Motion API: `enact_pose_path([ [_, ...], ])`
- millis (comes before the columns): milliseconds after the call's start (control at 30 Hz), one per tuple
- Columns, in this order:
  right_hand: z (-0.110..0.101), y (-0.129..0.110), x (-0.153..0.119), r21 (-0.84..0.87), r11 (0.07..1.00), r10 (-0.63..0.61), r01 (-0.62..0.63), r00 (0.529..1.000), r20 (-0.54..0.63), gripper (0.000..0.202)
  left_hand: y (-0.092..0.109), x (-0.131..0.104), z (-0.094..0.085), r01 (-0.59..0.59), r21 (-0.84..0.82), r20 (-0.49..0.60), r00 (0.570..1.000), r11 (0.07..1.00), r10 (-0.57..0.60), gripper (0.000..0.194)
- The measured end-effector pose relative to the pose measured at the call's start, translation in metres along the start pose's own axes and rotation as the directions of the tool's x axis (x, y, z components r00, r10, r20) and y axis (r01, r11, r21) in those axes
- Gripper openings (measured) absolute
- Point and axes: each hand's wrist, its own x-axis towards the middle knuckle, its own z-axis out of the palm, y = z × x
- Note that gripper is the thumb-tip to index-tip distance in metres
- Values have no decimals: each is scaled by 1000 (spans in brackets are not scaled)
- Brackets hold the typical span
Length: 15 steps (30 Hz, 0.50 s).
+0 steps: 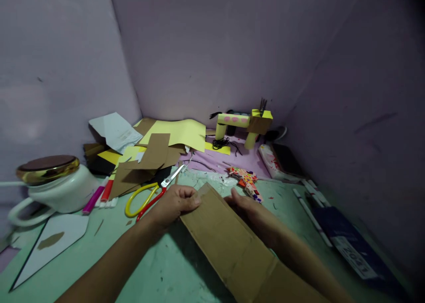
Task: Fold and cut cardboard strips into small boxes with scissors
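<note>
A long strip of brown cardboard (229,236) with crease lines slants from the middle of the view to the bottom right edge. My left hand (177,205) pinches its far left corner between thumb and fingers. On the strip's other side is my right hand (254,212), its thumb stretched out and its fingers partly hidden behind the cardboard edge. Whether those fingers touch the strip I cannot tell. Just left of my left hand lie scissors (146,199) with one yellow and one red handle, blades apart. Colourful patterned scraps (245,181) lie beyond my right hand.
Cardboard and paper sheets (172,132) pile up at the back left. A yellow paper animal figure (234,120) stands near the wall. A white mug-like pot (63,190) and markers (106,191) are on the left. On the right are a phone (287,159), pens (312,216) and a dark blue booklet (352,245).
</note>
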Motion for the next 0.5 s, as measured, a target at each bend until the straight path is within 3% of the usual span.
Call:
enact_pose_path([
  [200, -15, 11, -8, -68, 997, 21, -22, 1000, -19, 44, 2, 1, -4, -58, -47, -86, 995, 997, 54, 32],
  [333, -31, 17, 0, 57, 998, 33, -36, 998, 52, 58, 2, 0, -2, -73, -64, -107, 992, 995, 66, 32],
  [500, -52, 17, 10, 137, 989, 40, -55, 993, 109, 55, 0, 2, -3, -88, -98, -143, 987, 991, 74, 35],
])
